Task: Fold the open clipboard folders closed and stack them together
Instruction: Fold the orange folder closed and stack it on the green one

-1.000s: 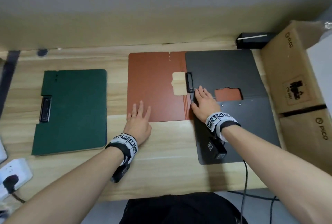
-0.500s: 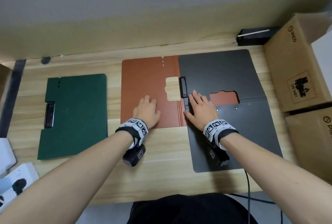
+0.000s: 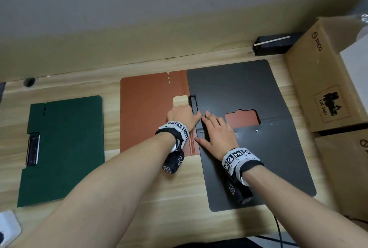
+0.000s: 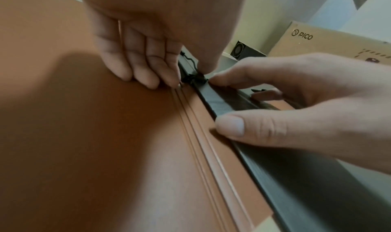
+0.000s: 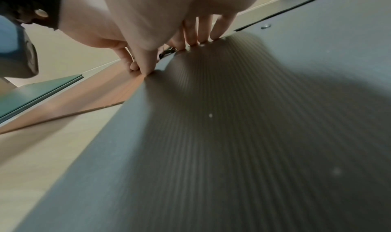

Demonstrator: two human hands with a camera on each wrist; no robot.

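Observation:
A closed green folder (image 3: pixel 63 148) lies at the left of the wooden table (image 3: pixel 159 198). An open brown folder (image 3: pixel 147 112) lies in the middle. An open black folder (image 3: pixel 249 98) lies flat on the right, overlapping the brown one. My left hand (image 3: pixel 182 117) rests on the brown folder, its fingers (image 4: pixel 148 68) curled down against the black folder's left edge just below the clip (image 3: pixel 193 103), thumb over that edge. My right hand (image 3: pixel 217 134) grips the same edge (image 4: pixel 213 105), thumb (image 4: pixel 230 125) at its side and fingers (image 5: pixel 198 33) on top.
Stacked cardboard boxes (image 3: pixel 328 78) stand along the right side, close to the black folder. A black box (image 3: pixel 276 45) sits at the back against the wall. A white power strip (image 3: pixel 8 227) is at the front left corner. A cable (image 3: pixel 278 231) hangs off the front edge.
My left hand has slid right across the brown folder, from its lower middle to the black folder's left edge. My right hand stays at that edge, with its thumb now spread out along it.

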